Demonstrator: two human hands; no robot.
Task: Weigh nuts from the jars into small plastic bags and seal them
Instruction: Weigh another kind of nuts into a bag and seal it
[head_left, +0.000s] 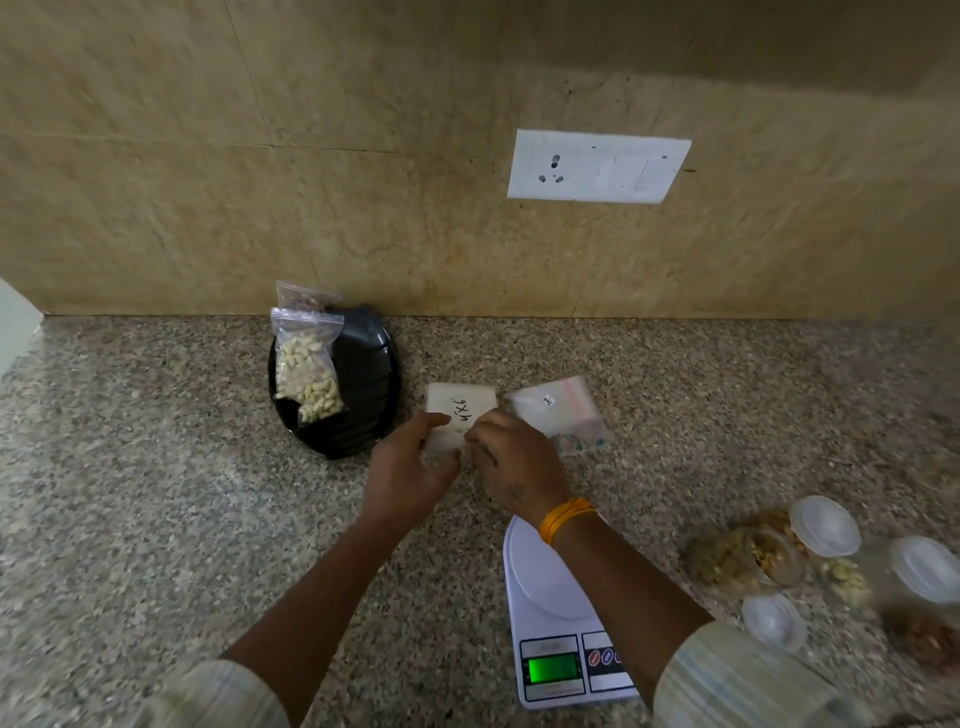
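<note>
Counter open left & front of scale (561, 613); jars (769, 556) crowd right, black plate (363, 384) blocks back-left.

A speckled grey-brown granite countertop (156, 493) fills the lower half of the view and meets, along a straight horizontal joint, a back wall of large beige marble-patterned tiles (208, 182) with thin dark grout lines. A white rectangular plastic switch-and-socket plate (597, 166) is mounted flush on the wall tiles, right of centre, well above the countertop joint. A darker shadow band crosses the upper right of the wall, and a pale vertical surface (15, 327) borders the countertop at the far left edge.
</note>
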